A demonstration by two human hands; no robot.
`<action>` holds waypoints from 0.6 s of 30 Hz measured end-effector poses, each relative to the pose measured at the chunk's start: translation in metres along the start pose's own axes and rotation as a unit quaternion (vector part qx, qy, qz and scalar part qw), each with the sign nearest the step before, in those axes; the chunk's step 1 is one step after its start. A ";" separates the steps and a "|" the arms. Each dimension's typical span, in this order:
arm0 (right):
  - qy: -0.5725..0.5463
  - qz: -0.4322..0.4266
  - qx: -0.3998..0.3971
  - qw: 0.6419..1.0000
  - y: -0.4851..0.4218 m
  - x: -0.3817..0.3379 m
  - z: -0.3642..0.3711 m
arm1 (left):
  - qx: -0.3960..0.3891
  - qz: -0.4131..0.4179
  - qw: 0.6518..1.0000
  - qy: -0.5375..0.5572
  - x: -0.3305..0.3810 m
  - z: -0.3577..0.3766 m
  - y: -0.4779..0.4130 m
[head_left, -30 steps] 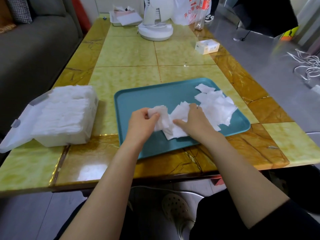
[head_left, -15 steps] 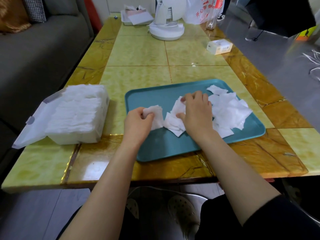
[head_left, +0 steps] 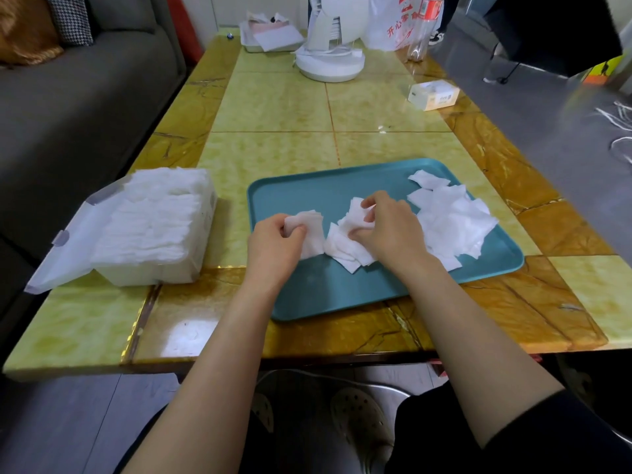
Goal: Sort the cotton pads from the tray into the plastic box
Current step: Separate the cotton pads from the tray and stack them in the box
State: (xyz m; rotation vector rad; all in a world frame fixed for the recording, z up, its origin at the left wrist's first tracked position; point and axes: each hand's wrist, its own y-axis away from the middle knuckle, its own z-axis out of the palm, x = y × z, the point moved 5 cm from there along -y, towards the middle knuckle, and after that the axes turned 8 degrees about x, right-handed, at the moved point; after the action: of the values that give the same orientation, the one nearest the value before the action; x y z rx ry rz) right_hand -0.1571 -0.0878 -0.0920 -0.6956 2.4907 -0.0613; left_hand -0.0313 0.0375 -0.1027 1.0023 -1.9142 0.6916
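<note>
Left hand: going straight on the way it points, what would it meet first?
Probably the far rim of the tray, across bare tray floor; the left hand itself grips cotton pads. Depth is unclear.

Open strip of table [head_left: 229, 241] between tray [head_left: 307, 196] and plastic box [head_left: 154, 273], box top open, lid flap [head_left: 65, 251] splayed leftward, cotton pads [head_left: 451, 227] heaped over tray's right half, fan base [head_left: 329, 65] and small carton [head_left: 433, 95] far back.

glossy marbled stone-look table [head_left: 273, 107]. smooth matt teal plastic tray [head_left: 342, 295]. soft fibrous white cotton pads [head_left: 451, 224]. translucent frosted plastic box [head_left: 150, 271]. matt grey cloth sofa [head_left: 85, 97].
</note>
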 end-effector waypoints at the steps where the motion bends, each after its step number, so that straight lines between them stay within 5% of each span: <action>1: 0.008 0.001 0.002 1.000 -0.001 0.001 0.000 | 0.000 -0.001 1.000 0.003 0.000 0.000 0.000; 5: 0.003 -0.017 0.034 0.999 -0.002 -0.003 -0.006 | 0.001 -0.002 1.000 0.008 0.000 0.000 0.000; 12: -0.176 -0.105 0.139 0.969 0.012 -0.027 -0.037 | 0.035 0.005 0.999 0.007 0.001 -0.002 -0.002; 18: -0.030 -0.167 0.243 0.955 0.017 -0.030 -0.040 | 0.060 0.007 0.998 0.015 0.001 -0.004 -0.002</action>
State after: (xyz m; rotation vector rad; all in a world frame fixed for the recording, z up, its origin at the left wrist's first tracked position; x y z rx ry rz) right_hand -0.1649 -0.0621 -0.0463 -0.8694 2.1444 -0.7387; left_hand -0.0282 0.0394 -0.0998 1.0476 -1.8744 0.8346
